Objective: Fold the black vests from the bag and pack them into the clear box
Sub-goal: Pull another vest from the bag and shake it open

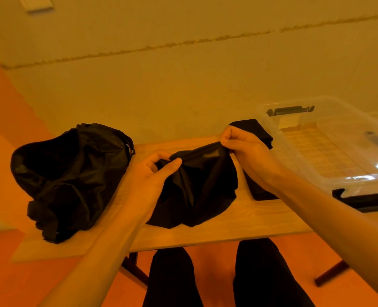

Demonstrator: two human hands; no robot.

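A black vest [196, 191] hangs crumpled above the middle of the wooden table [239, 222], its lower part resting on the top. My left hand [152, 173] pinches its upper edge on the left. My right hand [243, 147] grips the same edge on the right, lifted a little higher. The black bag [70, 173] lies open on the table's left end. The clear box [329, 151] stands at the right end, tilted in view, with black latches. A folded black vest [258, 129] lies behind my right hand, beside the box.
The table stands against a plain wall. Its near edge runs just above my legs in dark trousers [216, 275]. The floor on both sides is orange. A black lid edge or handle [365, 200] lies at the box's front.
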